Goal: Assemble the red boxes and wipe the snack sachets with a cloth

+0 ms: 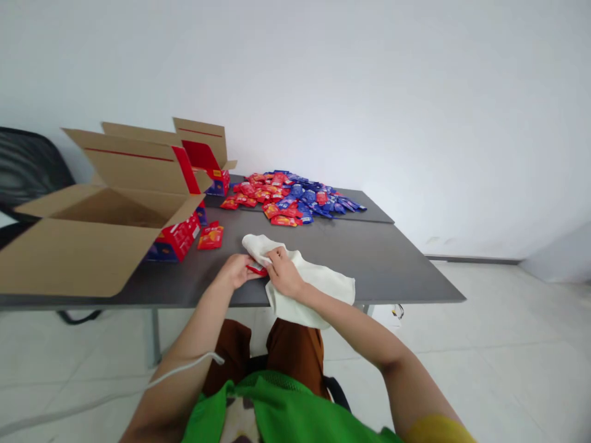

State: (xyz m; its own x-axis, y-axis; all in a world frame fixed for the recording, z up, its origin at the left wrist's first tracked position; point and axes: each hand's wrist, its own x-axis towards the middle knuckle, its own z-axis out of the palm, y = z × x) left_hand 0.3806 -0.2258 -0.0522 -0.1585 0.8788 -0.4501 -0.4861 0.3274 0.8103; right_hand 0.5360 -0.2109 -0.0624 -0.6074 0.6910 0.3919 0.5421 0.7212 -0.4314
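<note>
My left hand (pixel 236 271) is closed on a small red packet (pixel 257 269) above the near part of the table. Against that packet, my right hand (pixel 284 272) pinches a white cloth (pixel 325 282). Part of the cloth lies on the table, and its lower end hangs over the front edge. My fingers and the cloth hide much of the held packet. Just left of the hands, a few orange-red packets (pixel 211 236) lie by an open carton. Farther back, red packets (pixel 263 189) and blue packets (pixel 309 195) form a loose pile.
A large open carton (pixel 78 252) takes up the table's left side, its flaps spread wide. Behind it stands another open box (pixel 219 179). The dark grey table (pixel 378 261) ends at a front edge near my legs. A white cable (pixel 184 367) crosses by my left forearm.
</note>
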